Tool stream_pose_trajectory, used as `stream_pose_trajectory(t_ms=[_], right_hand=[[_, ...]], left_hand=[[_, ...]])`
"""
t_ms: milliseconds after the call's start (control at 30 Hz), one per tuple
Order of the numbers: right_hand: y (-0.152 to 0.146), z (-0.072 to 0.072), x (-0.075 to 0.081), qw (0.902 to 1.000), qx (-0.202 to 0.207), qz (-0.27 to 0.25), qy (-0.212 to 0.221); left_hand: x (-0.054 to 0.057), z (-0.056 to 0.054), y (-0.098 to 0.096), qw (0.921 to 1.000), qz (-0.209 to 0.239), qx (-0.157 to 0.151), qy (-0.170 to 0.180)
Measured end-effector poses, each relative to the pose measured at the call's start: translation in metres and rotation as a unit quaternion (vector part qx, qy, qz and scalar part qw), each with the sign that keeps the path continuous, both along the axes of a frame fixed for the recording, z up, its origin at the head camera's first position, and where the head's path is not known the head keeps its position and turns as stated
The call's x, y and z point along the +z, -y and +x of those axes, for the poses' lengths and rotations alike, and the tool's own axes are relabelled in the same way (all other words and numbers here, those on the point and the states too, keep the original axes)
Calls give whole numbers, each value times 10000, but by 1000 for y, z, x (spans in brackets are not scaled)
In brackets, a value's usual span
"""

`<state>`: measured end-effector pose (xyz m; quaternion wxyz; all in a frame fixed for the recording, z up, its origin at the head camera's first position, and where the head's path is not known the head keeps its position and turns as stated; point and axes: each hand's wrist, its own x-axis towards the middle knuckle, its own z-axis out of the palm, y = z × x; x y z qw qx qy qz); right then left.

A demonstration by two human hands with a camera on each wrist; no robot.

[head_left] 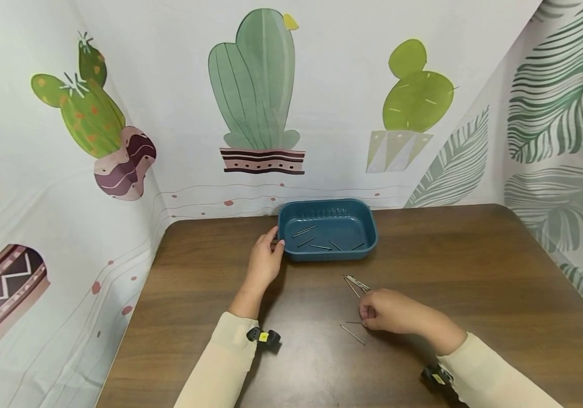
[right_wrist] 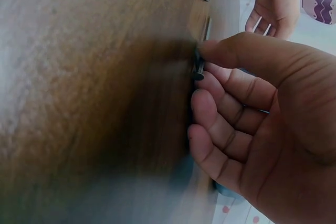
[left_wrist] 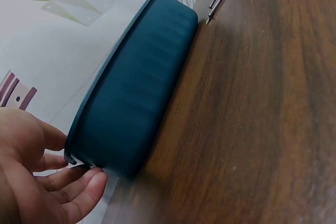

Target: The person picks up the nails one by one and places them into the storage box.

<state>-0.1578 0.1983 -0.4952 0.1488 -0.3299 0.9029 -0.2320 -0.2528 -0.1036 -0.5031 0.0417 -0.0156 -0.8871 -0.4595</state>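
Note:
My left hand (head_left: 266,259) holds the left end of a dark blue plastic tray (head_left: 326,256). In the left wrist view its fingers (left_wrist: 79,192) touch the tray's end wall beneath the rim. My right hand (head_left: 390,311) is low over the table, with thumb and index finger pinching a nail (right_wrist: 199,67); the nail's thin shank pokes out leftward in the head view. Another nail (head_left: 353,335) lies just in front of these fingertips. Beyond the hand is a small bunch of nails (head_left: 356,283), partly hidden by it. Several nails (head_left: 305,231) lie scattered inside the tray.
The brown wooden table (head_left: 209,266) carries everything. Behind it and at the sides hangs a white cloth (head_left: 184,113) printed with cacti and leaves, close behind the tray. Black wrist cameras (head_left: 263,336) sit on both cream sleeves.

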Motion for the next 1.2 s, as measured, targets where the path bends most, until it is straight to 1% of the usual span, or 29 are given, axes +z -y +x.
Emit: stream_pose_trajectory(t_ms=[333, 433, 567, 667, 833, 1067, 1133, 1200], right_hand=[[0, -4, -1, 9995, -218, -135, -196], [0, -6, -1, 9990, -342, -202, -210], [0, -10, 1, 9978, -539, -345, -157], [1, -14, 2, 9958, -664, -552, -292], [3, -24, 2, 9884, -925, -986, -694], [3, -35, 4, 9769, -1383, -1222, -1075], [4, -37, 6, 9722, -1454, -1360, -1231], [5, -40, 7, 9655, -1544, -1567, -1392]], left_hand=[[1, 1, 0, 10000, 66, -19, 6], [0, 1, 0, 10000, 65, -18, 4], [0, 1, 1, 10000, 58, -9, 17], [-1, 0, 1, 10000, 75, 3, 19], [-1, 0, 1, 10000, 41, 27, -16], [-2, 0, 1, 10000, 64, 6, -39], [-2, 0, 1, 10000, 72, 12, -19], [-2, 0, 1, 10000, 83, 21, 18]])
